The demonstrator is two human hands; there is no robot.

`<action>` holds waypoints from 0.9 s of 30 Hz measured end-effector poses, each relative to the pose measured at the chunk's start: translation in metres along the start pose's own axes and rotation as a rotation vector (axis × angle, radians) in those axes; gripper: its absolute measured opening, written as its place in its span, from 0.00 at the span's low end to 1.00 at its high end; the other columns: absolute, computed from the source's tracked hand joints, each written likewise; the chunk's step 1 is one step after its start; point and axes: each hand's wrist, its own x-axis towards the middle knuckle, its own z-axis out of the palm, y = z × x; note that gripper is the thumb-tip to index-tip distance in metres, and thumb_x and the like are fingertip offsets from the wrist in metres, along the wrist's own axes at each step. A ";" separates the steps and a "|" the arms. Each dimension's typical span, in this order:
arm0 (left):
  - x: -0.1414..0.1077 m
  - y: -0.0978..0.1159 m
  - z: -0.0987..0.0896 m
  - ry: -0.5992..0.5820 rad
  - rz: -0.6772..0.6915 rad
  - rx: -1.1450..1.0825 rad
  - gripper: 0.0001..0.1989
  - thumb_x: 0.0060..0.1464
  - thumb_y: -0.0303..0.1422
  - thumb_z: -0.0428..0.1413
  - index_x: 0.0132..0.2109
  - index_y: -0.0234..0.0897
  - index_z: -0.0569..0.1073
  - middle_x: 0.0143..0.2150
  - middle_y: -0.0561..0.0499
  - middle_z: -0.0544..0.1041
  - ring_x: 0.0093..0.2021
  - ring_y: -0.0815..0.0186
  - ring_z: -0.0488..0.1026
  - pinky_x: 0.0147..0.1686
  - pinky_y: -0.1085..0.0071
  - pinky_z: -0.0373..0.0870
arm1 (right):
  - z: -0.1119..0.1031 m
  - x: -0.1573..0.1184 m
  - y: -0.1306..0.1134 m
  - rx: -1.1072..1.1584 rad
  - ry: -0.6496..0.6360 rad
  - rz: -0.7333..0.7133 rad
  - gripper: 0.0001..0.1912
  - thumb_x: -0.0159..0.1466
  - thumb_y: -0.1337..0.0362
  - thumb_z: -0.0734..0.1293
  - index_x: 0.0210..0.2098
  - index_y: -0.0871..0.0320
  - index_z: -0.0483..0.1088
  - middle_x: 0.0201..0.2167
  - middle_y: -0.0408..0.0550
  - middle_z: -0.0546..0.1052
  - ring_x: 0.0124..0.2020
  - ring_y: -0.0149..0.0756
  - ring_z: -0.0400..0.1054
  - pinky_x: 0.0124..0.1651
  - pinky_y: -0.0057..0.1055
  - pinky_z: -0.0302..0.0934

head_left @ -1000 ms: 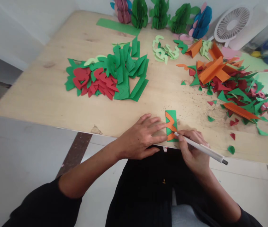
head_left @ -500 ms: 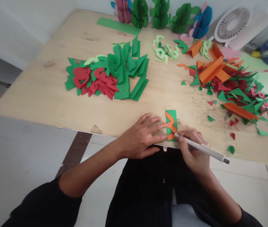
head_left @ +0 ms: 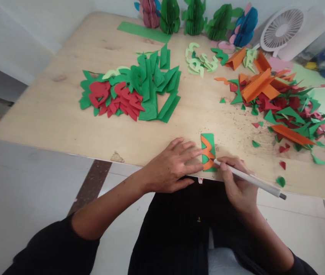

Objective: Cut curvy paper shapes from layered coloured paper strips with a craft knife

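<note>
At the table's front edge lies a small green paper rectangle (head_left: pixel 212 139) with a wavy orange paper cutout (head_left: pixel 207 165) on top of it. My left hand (head_left: pixel 176 166) rests with fingers spread, its fingertips on the left edge of the cutout and green paper. In my right hand (head_left: pixel 241 187) is a white pen (head_left: pixel 251 178), held slanted, its tip at the right edge of the orange cutout. The pen's dark end points to the lower right.
Red cutouts (head_left: pixel 126 101) and folded green papers (head_left: pixel 149 86) lie left of centre. Orange and green paper scraps (head_left: pixel 288 110) heap at the right. Pale green cutouts (head_left: pixel 198 63), honeycomb paper figures (head_left: pixel 194 19) and a white fan (head_left: pixel 283 30) stand or lie towards the back.
My right hand and the pen have shifted slightly right, with the pen tip moving a little up along the cutout's edge. My left hand stays in place.
</note>
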 end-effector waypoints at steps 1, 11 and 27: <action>0.000 0.000 0.000 0.001 0.000 0.001 0.19 0.60 0.40 0.54 0.57 0.44 0.70 0.65 0.45 0.65 0.65 0.49 0.58 0.64 0.45 0.50 | -0.001 0.001 0.001 -0.006 0.001 -0.008 0.07 0.68 0.63 0.62 0.39 0.53 0.72 0.33 0.46 0.81 0.36 0.38 0.74 0.41 0.37 0.65; 0.001 0.002 -0.002 -0.046 0.000 0.029 0.21 0.60 0.40 0.54 0.59 0.44 0.69 0.66 0.44 0.64 0.65 0.47 0.57 0.64 0.44 0.49 | 0.004 0.001 0.002 -0.127 0.018 -0.221 0.09 0.67 0.69 0.63 0.45 0.56 0.72 0.36 0.49 0.81 0.34 0.38 0.74 0.42 0.37 0.63; -0.002 0.001 0.000 -0.068 0.024 0.085 0.27 0.59 0.39 0.55 0.64 0.48 0.63 0.67 0.43 0.61 0.66 0.45 0.56 0.64 0.42 0.49 | 0.001 0.000 0.002 0.058 -0.026 -0.004 0.07 0.67 0.63 0.63 0.39 0.53 0.73 0.34 0.45 0.81 0.36 0.38 0.74 0.41 0.37 0.65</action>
